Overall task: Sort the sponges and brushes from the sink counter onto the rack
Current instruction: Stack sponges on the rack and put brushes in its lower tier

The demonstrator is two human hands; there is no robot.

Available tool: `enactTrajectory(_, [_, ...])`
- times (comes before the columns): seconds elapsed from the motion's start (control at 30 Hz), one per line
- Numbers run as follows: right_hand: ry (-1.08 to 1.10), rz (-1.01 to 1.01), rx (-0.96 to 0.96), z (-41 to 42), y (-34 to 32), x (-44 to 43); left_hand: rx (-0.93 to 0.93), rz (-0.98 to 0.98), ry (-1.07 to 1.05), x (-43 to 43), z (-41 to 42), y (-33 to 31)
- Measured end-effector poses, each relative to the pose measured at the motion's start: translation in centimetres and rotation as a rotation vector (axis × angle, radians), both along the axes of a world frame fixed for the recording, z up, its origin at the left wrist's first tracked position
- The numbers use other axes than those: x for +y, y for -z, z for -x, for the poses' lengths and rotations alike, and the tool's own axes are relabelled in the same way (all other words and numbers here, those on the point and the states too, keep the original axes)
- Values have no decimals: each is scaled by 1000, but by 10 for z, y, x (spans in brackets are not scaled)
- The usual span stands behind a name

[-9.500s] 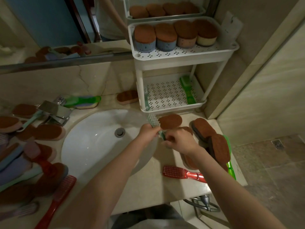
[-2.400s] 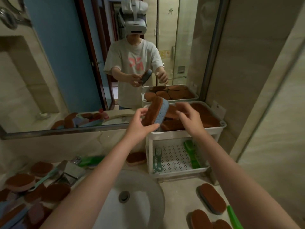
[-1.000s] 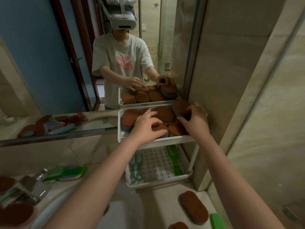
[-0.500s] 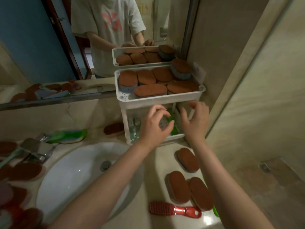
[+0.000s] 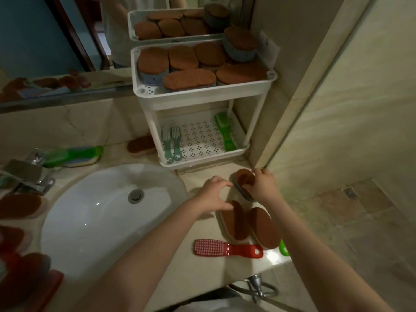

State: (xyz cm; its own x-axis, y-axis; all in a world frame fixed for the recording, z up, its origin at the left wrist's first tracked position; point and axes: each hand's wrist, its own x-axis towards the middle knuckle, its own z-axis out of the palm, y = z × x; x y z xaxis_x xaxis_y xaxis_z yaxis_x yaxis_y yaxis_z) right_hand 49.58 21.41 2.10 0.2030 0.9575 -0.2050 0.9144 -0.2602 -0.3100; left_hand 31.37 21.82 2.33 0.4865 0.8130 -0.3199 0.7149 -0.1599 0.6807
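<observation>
Beige marble wall, tiled floor, wall mirror, chrome tap, dim light

Your white dot-perforated plastic rack carries brown-topped oval sponges on top, two teal brushes and a bright green brush below. In front of it: a red white-dotted brush, a brown grey-edged sponge.

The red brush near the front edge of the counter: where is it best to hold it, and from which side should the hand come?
Take the red brush by its narrow handle at the right end, coming from above: it lies flat, bristles up, with sponges close behind.
</observation>
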Motion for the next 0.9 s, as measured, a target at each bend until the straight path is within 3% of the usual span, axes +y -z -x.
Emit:
enactTrajectory(0.2, [-83, 153, -100, 0, 11, 5, 328, 75, 368, -3, -16, 7])
enactTrajectory(0.37, [-101, 159, -122, 0, 17, 4, 456, 98, 445, -8, -21, 24])
enactTrajectory(0.53, [-67, 145, -31, -5, 22, 1, 415, -55, 386, -13, -21, 32])
enactTrajectory(0.63, [-41, 116, 2, -5, 22, 1, 341, -51, 315, -11, -9, 34])
enactTrajectory(0.77, [54, 67, 68, 2, 14, 5, 258, -23, 101, -2, 19, 29])
enactTrajectory(0.9, [148, -106, 259, 18, 0, 7, 73, 62, -188, 2, 44, 12])
